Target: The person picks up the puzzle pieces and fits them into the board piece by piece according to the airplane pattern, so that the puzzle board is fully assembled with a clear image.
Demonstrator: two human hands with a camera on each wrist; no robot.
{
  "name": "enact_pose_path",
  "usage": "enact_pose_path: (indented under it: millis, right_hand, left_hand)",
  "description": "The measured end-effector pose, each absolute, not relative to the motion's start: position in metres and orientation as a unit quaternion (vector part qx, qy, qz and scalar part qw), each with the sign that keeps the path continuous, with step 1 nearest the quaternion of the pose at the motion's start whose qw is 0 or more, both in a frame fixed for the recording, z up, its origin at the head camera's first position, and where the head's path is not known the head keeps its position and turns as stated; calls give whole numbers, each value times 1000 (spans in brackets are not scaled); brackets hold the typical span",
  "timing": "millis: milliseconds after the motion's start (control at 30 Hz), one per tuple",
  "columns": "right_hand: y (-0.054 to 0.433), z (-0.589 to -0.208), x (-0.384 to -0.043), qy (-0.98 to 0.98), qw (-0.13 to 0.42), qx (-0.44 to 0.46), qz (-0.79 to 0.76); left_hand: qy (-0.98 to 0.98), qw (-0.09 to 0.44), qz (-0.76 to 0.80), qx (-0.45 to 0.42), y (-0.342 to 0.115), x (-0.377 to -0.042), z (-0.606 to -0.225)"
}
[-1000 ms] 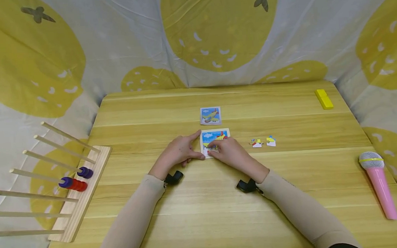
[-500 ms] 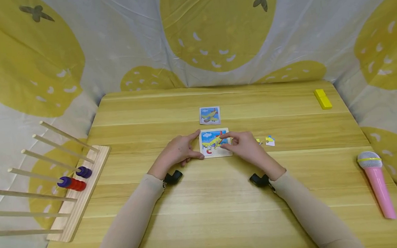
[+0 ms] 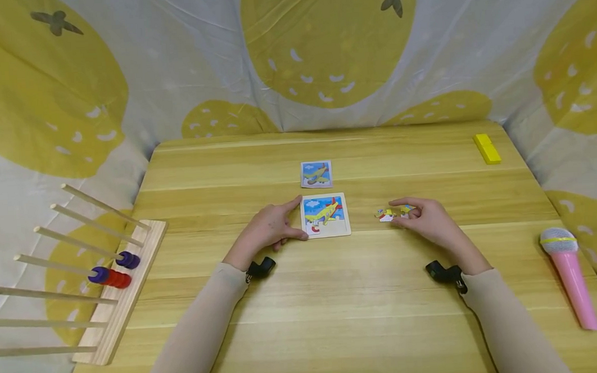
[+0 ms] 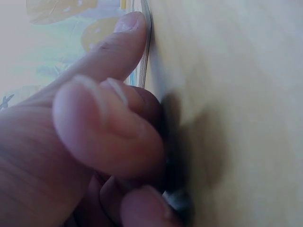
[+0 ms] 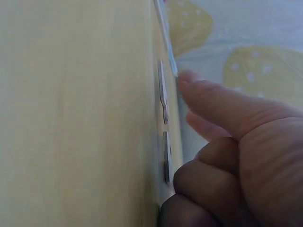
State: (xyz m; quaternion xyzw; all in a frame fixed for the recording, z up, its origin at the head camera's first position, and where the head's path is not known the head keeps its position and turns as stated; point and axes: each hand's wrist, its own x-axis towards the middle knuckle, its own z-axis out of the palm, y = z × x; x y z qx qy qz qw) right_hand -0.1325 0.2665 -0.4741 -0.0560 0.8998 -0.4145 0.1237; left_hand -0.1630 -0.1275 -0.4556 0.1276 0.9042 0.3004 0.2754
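In the head view, a small jigsaw puzzle board [image 3: 338, 228] with a yellow aeroplane picture lies at mid-table. My left hand [image 3: 270, 227] touches its left edge, forefinger at the top corner and thumb at the bottom one. In the left wrist view, a straight finger [image 4: 118, 52] lies along the board's edge [image 4: 146, 56]. My right hand [image 3: 427, 218] is over two loose puzzle pieces, thumb and forefinger spread apart around the right-hand piece [image 3: 405, 209]. The other piece [image 3: 385, 217] lies just left of it. In the right wrist view both pieces lie flat, with no pinch visible.
Behind the board lies a matching picture card [image 3: 316, 174]. A wooden peg stand [image 3: 126, 291] with purple and red rings is at the left. At the right lie a pink toy microphone [image 3: 571, 279] and yellow blocks [image 3: 487, 149]. A patterned cloth hangs behind the table.
My right hand has left the board and moved right to the loose pieces. The board's picture, with its bare lower-right part, now shows. My left hand has stayed at the board's edge.
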Motion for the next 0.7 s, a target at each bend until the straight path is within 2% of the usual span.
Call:
enact_pose_path:
  millis: [700]
  right_hand:
    - [263, -478, -133, 932, 86, -66, -347]
  left_hand:
    - [903, 277, 304, 123, -126, -162, -455]
